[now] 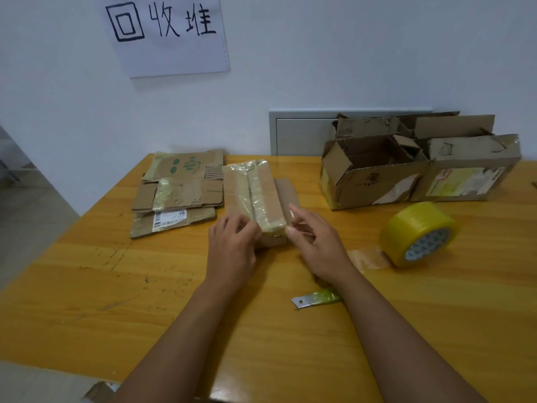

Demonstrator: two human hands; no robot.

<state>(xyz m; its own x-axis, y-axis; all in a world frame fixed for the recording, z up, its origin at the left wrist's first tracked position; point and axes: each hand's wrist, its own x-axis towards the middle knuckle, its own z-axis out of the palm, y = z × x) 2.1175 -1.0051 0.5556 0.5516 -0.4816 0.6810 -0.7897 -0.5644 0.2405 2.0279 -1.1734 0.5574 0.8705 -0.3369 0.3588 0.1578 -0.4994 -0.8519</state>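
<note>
We see a folded cardboard bundle [257,199] wrapped in clear tape, lying about the middle of the tabletop [87,301], with its long side pointing to the far edge. The left hand [232,239] grips its near left corner with curled fingers. The right hand [315,242] holds the near right corner between thumb and forefinger.

We think the first danger is the bare cutter blade [315,298]. It lies toward the near edge, just beside the right forearm and partly under it. If this arm pulls back or slides sideways, the skin may meet the blade, or the blade may be pushed off the tabletop. Second, the bundle is stiff folded cardboard. If the hands let go before the tape holds well, it may spring open. Third, the tape roll [420,234], toward the right edge, has its loose end stuck on the wood. A quick pull could tear the end or make the roll move away.

On the wall, a paper sign [165,33] reads "回收堆". The flattened cartons [177,193] at the far left corner carry green print and a white barcode label, both too small to read. The open boxes [377,175] at the far right corner have a yellowish label, also not readable.
</note>
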